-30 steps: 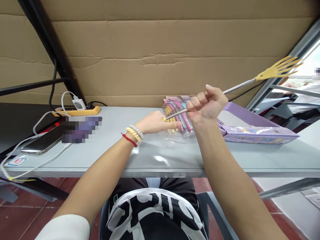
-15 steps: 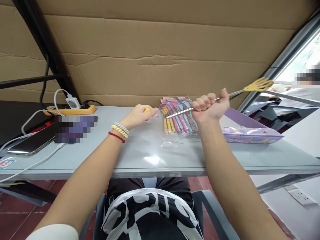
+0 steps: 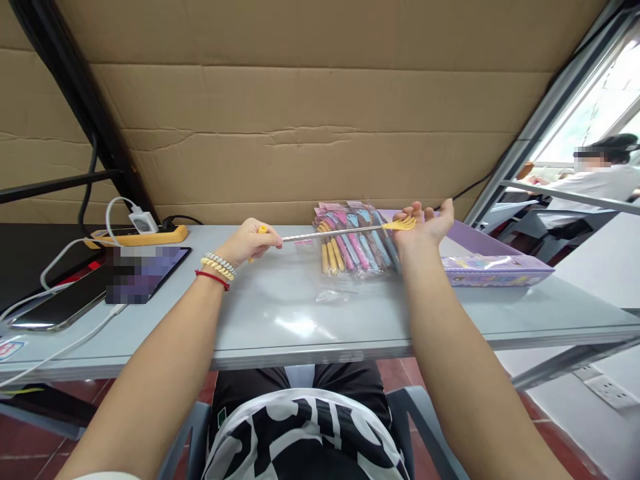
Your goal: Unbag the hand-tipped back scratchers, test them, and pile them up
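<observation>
Bagged back scratchers (image 3: 357, 250) lie on a grey table (image 3: 270, 307) before cardboard (image 3: 320, 100).

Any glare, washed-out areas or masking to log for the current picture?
Head view, centre: white glare on the desk, in front of the wrapped packets; head view, right: the window looks washed out; head view, left: mosaic blocks hide much of the right-hand phone; head view, centre: the metal rod reads fairly clearly.

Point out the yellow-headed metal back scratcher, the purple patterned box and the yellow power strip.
Yellow-headed metal back scratcher (image 3: 333, 233), head view: middle of rod.
Purple patterned box (image 3: 495, 273), head view: front wall.
Yellow power strip (image 3: 147, 238), head view: front side.
</observation>
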`<action>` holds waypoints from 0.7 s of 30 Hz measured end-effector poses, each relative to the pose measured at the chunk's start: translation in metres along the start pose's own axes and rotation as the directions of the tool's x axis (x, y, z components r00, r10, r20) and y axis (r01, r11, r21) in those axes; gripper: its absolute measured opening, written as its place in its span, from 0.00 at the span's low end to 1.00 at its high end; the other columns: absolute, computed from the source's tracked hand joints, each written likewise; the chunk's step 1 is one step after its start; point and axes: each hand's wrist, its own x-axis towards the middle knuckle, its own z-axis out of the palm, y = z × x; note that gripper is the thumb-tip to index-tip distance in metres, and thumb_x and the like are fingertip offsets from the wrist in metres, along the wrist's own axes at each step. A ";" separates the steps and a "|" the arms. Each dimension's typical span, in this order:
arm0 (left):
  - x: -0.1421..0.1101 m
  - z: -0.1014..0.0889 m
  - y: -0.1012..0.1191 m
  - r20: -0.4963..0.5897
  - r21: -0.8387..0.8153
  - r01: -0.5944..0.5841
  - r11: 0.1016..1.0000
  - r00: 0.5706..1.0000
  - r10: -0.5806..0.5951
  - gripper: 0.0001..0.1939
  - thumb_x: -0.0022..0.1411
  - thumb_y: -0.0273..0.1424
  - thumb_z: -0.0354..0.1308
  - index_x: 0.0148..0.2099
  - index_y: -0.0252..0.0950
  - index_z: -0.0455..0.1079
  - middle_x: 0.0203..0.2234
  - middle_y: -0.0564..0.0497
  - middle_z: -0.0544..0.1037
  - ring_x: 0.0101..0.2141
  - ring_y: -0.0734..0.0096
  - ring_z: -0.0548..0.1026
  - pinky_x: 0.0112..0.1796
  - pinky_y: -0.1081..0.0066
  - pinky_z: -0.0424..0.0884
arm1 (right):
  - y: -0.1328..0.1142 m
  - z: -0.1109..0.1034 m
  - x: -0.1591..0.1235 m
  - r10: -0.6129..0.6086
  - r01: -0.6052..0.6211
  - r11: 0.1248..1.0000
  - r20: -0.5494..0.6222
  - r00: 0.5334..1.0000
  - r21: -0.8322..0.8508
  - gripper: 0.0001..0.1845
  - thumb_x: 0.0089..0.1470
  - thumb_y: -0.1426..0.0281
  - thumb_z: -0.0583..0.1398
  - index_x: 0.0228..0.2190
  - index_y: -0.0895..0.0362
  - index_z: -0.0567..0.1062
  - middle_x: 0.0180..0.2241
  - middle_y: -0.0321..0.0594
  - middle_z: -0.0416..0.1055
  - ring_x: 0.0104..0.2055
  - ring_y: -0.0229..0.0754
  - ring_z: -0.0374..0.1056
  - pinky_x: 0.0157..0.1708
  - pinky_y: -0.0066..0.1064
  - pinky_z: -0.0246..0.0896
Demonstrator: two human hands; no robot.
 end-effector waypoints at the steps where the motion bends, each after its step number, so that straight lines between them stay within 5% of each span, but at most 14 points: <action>1: 0.000 0.000 -0.001 -0.005 0.003 0.005 1.000 1.000 -0.005 0.06 0.46 0.31 0.57 0.20 0.35 0.68 0.07 0.59 0.53 0.14 0.78 0.55 0.19 0.71 0.53 | 0.000 -0.001 0.004 -0.001 0.001 0.999 -0.016 1.000 -0.035 0.19 0.55 0.55 0.52 0.22 0.54 0.55 0.16 0.26 0.61 0.14 0.30 0.57 0.14 0.22 0.53; 5: -0.001 0.018 0.008 -0.004 0.090 -0.009 0.996 1.000 0.009 0.08 0.46 0.32 0.55 0.20 0.35 0.65 0.09 0.59 0.55 0.14 0.80 0.53 0.19 0.72 0.50 | 0.022 0.008 -0.010 0.055 -0.006 0.968 0.190 0.980 -0.249 0.14 0.49 0.62 0.58 0.20 0.55 0.61 0.13 0.27 0.59 0.13 0.30 0.56 0.14 0.23 0.54; 9: -0.001 0.040 0.017 -0.019 0.296 -0.156 0.942 0.985 0.169 0.13 0.49 0.37 0.56 0.20 0.34 0.63 0.13 0.59 0.56 0.18 0.81 0.52 0.22 0.73 0.50 | 0.051 0.021 -0.039 0.042 0.154 0.877 0.391 0.919 -0.456 0.14 0.42 0.66 0.62 0.16 0.56 0.62 0.13 0.29 0.59 0.14 0.33 0.60 0.14 0.25 0.56; 12: -0.001 0.040 0.014 -0.034 0.492 -0.204 0.847 0.967 0.253 0.15 0.54 0.40 0.54 0.24 0.34 0.68 0.14 0.58 0.60 0.19 0.79 0.55 0.24 0.73 0.52 | 0.058 0.020 -0.047 0.098 0.164 0.805 0.400 0.911 -0.570 0.08 0.39 0.71 0.60 0.17 0.55 0.63 0.13 0.28 0.58 0.12 0.34 0.59 0.09 0.25 0.51; 15: -0.001 0.037 0.007 0.029 0.704 -0.229 0.672 0.955 0.295 0.16 0.58 0.41 0.51 0.28 0.36 0.72 0.16 0.53 0.67 0.20 0.74 0.60 0.26 0.71 0.52 | 0.056 0.015 -0.047 0.292 0.026 0.721 0.338 0.895 -0.692 0.08 0.34 0.76 0.58 0.17 0.55 0.62 0.12 0.28 0.57 0.11 0.34 0.57 0.06 0.25 0.46; 18: 0.000 0.036 0.003 0.056 0.820 -0.191 0.540 0.965 0.256 0.18 0.59 0.42 0.49 0.26 0.37 0.72 0.18 0.49 0.71 0.21 0.69 0.65 0.26 0.69 0.51 | 0.056 0.014 -0.048 0.460 -0.133 0.707 0.309 0.833 -0.695 0.09 0.32 0.78 0.58 0.20 0.56 0.62 0.14 0.31 0.60 0.13 0.36 0.61 0.09 0.26 0.54; 21: 0.004 0.027 0.000 0.006 0.841 -0.092 0.534 0.987 0.160 0.19 0.59 0.42 0.49 0.23 0.38 0.71 0.19 0.46 0.73 0.24 0.63 0.69 0.25 0.67 0.52 | 0.059 0.015 -0.051 0.498 -0.172 0.742 0.360 0.789 -0.648 0.11 0.36 0.75 0.60 0.25 0.56 0.63 0.18 0.33 0.63 0.15 0.37 0.64 0.14 0.30 0.64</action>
